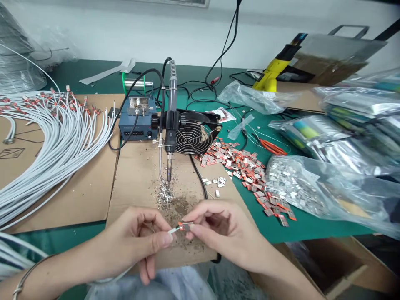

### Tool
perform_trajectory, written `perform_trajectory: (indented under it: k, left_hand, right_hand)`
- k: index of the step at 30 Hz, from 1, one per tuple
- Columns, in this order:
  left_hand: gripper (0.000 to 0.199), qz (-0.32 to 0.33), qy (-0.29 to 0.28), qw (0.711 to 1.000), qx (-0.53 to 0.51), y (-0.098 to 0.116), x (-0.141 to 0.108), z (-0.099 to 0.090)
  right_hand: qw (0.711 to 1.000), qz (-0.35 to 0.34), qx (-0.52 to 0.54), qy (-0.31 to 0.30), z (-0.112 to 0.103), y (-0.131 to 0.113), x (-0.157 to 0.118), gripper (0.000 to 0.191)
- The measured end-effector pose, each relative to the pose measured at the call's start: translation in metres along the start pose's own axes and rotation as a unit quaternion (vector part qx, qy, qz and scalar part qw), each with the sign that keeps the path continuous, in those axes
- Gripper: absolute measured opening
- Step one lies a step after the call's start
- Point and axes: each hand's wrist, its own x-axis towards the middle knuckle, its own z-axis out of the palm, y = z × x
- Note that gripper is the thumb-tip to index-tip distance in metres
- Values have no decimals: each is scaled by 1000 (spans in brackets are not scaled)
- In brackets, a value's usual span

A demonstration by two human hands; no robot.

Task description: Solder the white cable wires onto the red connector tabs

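Note:
My left hand (146, 239) pinches a white cable (172, 230) close to its stripped end, where thin coloured wires show. Between the thumb and fingers of my right hand (223, 233) is a small orange-edged circuit board (186, 226). The wires meet the board's left end; whether they are joined to it I cannot tell. Just beyond my hands a soldering iron (171, 133) hangs tip down in a stand, with a solder feed tube (160, 162) beside it. Bits of solder (165, 193) lie scattered under the tip.
Finished-looking white cables (62, 137) fan out at left. Behind stand a blue soldering station (137, 125), a solder spool (137, 84) and a fan (193, 137). Orange boards (246, 166) are heaped at right, near small metal parts in a plastic bag (293, 183) and orange-handled pliers (273, 146).

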Motion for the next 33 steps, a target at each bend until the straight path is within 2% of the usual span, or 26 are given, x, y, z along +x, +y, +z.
perform_trajectory:
  k: [6,9,14,18,22,27,33]
  left_hand:
    - [40,22,12,1000,14,-7,-2,-1]
    - [33,52,41,992,108,-3,-3,-3]
    - [29,104,98,943,299,16,4,-13]
    - [27,181,142,909,346,24,21,-26]
    - [28,171,149,924,309,26,30,-33]
    - [27,153,150,941,263,28,29,-32]
    - [26,135,149,947,251,29,27,-30]
  right_hand:
    - [999,-46,-1,21,5,4,-10,16]
    - [998,-47,-1,27,4,6,-7,15]
    - [999,-6,3,49,0,8,17,19]
    - [997,26,60,48,-4,9,40,25]
    - [995,38,82,51,-6,9,48,30]
    - [995,33,71,55,-6,9,48,31]
    - [994,26,93,52,-6,10,48,28]
